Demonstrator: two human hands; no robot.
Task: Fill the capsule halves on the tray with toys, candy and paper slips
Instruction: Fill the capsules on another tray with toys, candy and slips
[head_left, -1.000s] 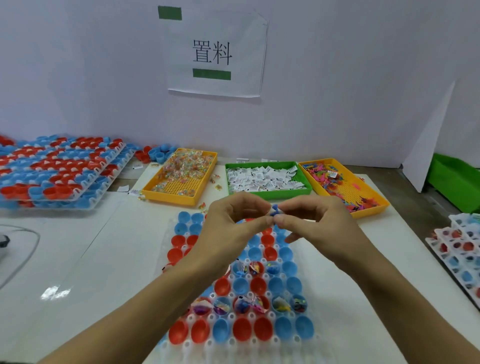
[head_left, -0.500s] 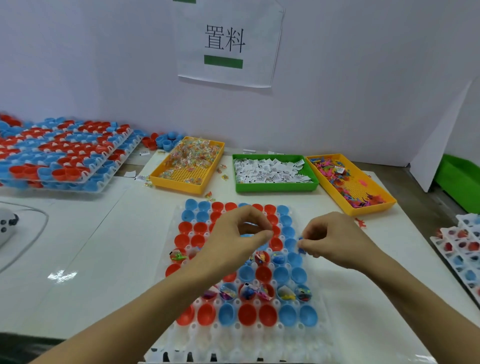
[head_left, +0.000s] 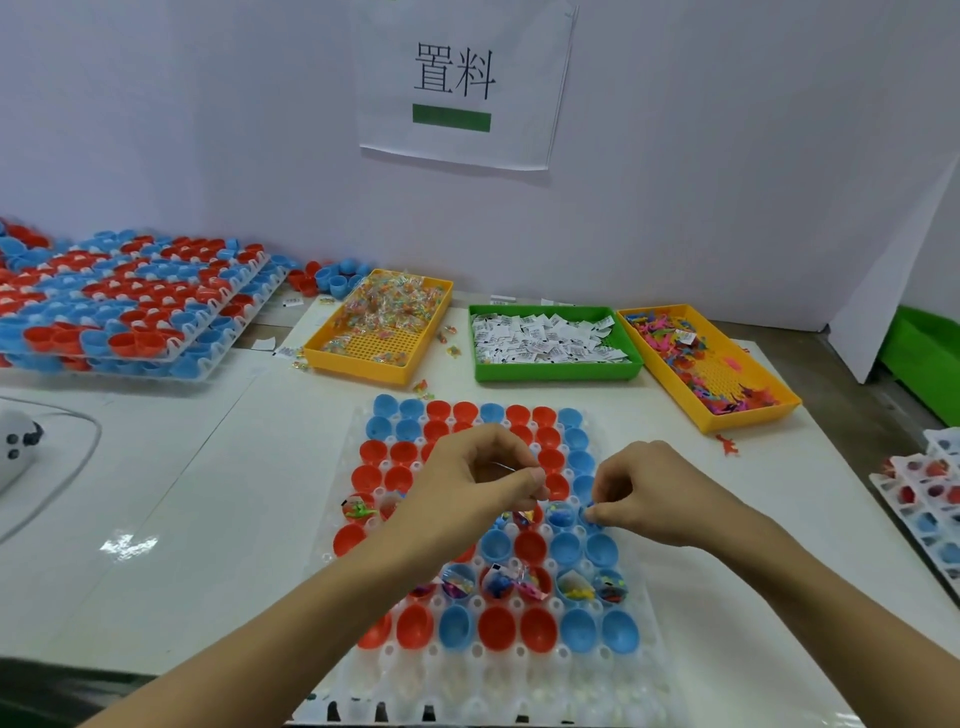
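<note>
Left hand: my left hand (head_left: 470, 480) hangs over the middle of the capsule tray (head_left: 641, 675), fingers curled in, thumb and forefinger pinched on something thin. Too small to tell what it is.
Right hand: my right hand (head_left: 649, 493) is just beside it, fingers curled, fingertips pinching a tiny blue bit low over a blue half near the tray's right edge.
Capsule halves: red and blue capsule halves (head_left: 496, 629) sit open side up in the white tray under both hands. A row nearer me than my hands already has toys and slips in it.
Candy: orange candy tray (head_left: 382, 325) beyond my left hand, wrapped sweets piled in its far end.
Paper slips: green slip tray (head_left: 550, 340) straight beyond both hands.
Toys: orange toy tray (head_left: 711, 364) beyond my right hand, angled.
Surface: glossy white table (head_left: 182, 493), with a bare brownish strip past its right edge.
Room: white wall (head_left: 208, 130) behind the trays with a paper sign (head_left: 457, 88) taped up, and stacked capsule trays (head_left: 119, 306) way off to my left.
</note>
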